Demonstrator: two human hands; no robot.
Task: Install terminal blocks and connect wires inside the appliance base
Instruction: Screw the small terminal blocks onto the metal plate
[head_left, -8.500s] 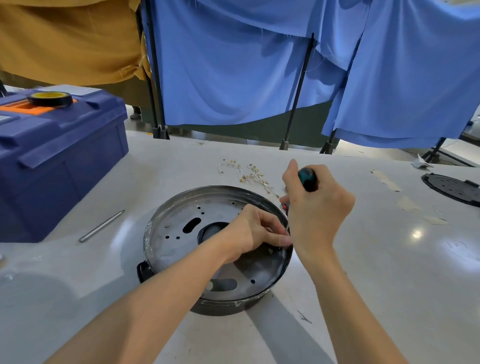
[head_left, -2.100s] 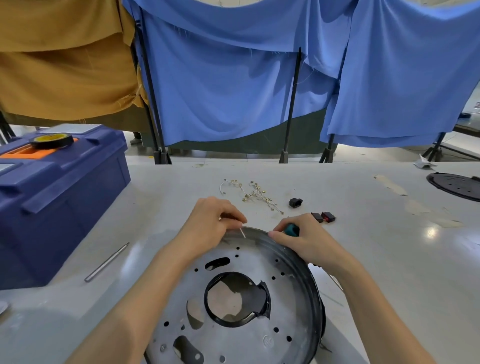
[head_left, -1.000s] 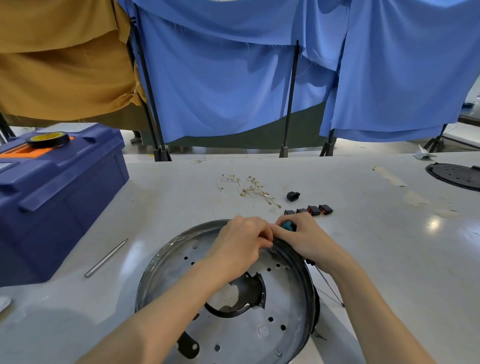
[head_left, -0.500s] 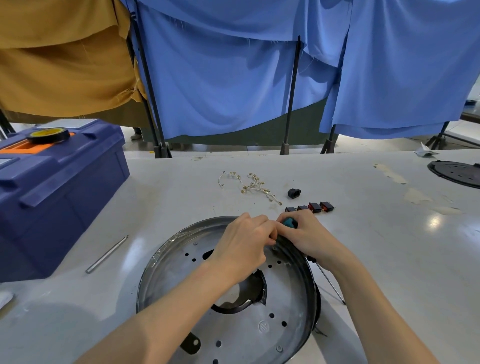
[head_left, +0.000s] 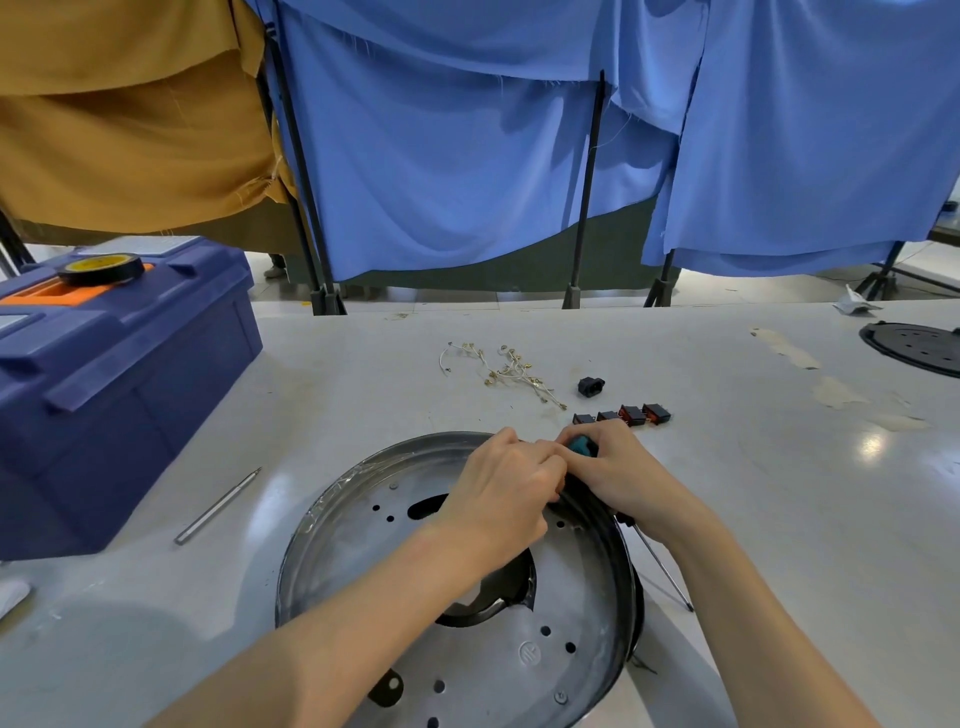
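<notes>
The round metal appliance base (head_left: 363, 519) lies on the white table in front of me, its perforated inside facing up. My left hand (head_left: 504, 488) reaches into it at the far right rim with fingers curled tight; whatever they pinch is hidden. My right hand (head_left: 618, 467) rests on the same rim from outside, closed on a teal-handled screwdriver (head_left: 579, 446) whose shaft slants down to the table at the right. Several small black and red terminal blocks (head_left: 621, 415) sit in a row just beyond my hands, one black block (head_left: 591, 386) apart. A loose bundle of wires (head_left: 498, 369) lies farther back.
A blue toolbox (head_left: 119, 384) stands at the left with a tape roll (head_left: 101, 268) on its lid. A thin metal rod (head_left: 218, 505) lies between toolbox and base. A black disc (head_left: 919, 348) sits at the far right. Blue and ochre curtains hang behind the table.
The screwdriver, upright over the base 8.5 s ago, now lies low along the rim. My hands came together at the far right rim, and the base sits rotated; little moved in the last half second.
</notes>
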